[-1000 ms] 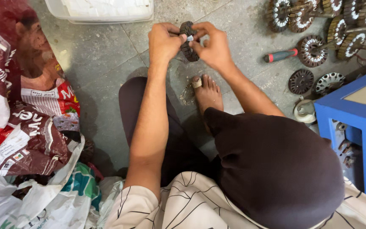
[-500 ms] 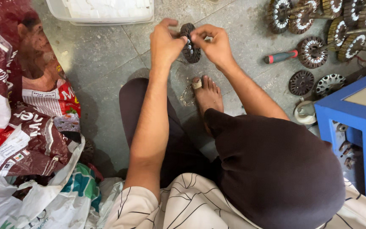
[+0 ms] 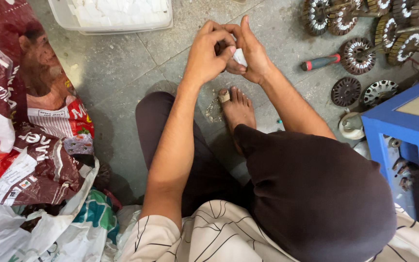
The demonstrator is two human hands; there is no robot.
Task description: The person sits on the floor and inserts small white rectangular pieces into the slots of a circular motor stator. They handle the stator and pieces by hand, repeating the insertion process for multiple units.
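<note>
Paper [image 3: 240, 57], a small white piece, sits pinched between our two hands above the stone floor [image 3: 122, 73], just beyond our bare foot [image 3: 237, 109]. Our left hand [image 3: 208, 51] curls its fingers shut around a dark part that is mostly hidden, thumb pressing toward the paper. Our right hand [image 3: 252, 51] closes against it from the other side, fingers together and pointing up, gripping the paper's edge. To the right lie wound stators [image 3: 357, 56] and a red-handled screwdriver [image 3: 321, 62], well apart from our hands. A white tray [image 3: 112, 24] stands ahead, printed sacks [image 3: 25, 121] to our left, a blue frame [image 3: 403, 131] at right.
</note>
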